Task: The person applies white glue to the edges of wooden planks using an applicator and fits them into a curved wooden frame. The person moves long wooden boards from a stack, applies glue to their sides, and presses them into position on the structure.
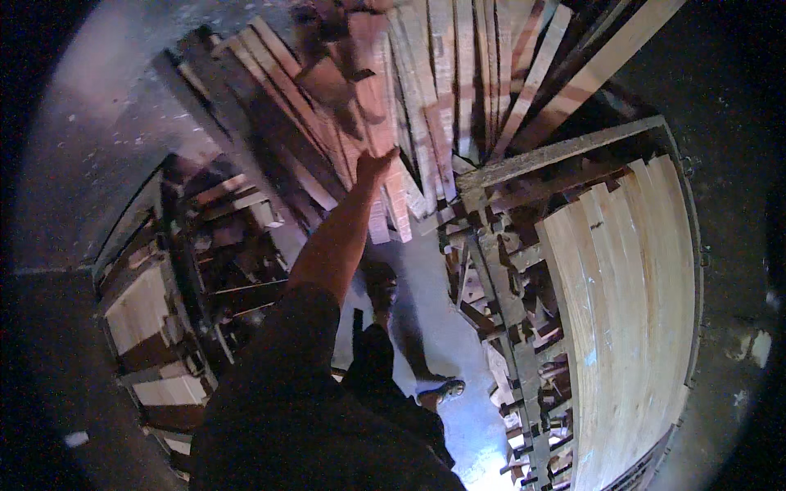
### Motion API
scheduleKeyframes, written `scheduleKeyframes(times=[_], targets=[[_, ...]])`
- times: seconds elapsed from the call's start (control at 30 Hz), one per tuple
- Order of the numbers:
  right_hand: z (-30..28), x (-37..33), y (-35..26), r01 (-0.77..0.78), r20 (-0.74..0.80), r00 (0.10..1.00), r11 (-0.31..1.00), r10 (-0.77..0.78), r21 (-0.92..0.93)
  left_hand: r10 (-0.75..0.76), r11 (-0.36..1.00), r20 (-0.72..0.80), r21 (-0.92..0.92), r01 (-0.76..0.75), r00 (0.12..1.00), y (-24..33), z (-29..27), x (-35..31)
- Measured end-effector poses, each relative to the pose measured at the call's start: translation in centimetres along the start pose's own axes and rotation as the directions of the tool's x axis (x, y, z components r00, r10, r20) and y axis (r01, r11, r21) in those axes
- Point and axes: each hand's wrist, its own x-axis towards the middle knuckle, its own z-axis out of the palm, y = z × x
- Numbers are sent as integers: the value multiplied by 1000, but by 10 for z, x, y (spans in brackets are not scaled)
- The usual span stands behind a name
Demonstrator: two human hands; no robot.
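My left hand (376, 166) reaches forward into a stack of long wooden boards. It is closed on a narrow reddish wooden board (376, 102), with the thumb across it on the right and the other fingers mostly hidden. Pale boards (442, 74) stand fanned out just right of the hand, and darker boards (246, 106) lean to its left. My right hand is not in view.
A metal-framed rack carries pale planks (622, 311) on the right, with wood offcuts (532, 307) beneath and beside it. Another rack with short light boards (139, 311) stands left. My foot (449, 390) is on the grey floor (426, 282) between them.
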Motion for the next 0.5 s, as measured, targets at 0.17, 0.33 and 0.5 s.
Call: scheduleKeyframes(times=[0.17, 0.33, 0.5], targets=[[19, -35, -2, -257, -35, 965, 965, 259, 52, -33, 997, -367, 51, 56, 930, 53, 69, 42], [48, -80, 22, -366, -76, 921, 914, 383, 175, 240, 957, -105, 193, -217, 965, -1, 73, 25], [63, -110, 73, -311, -156, 926, 930, 343, 197, 308, 946, 163, 52, -320, 937, -51, 44, -111]])
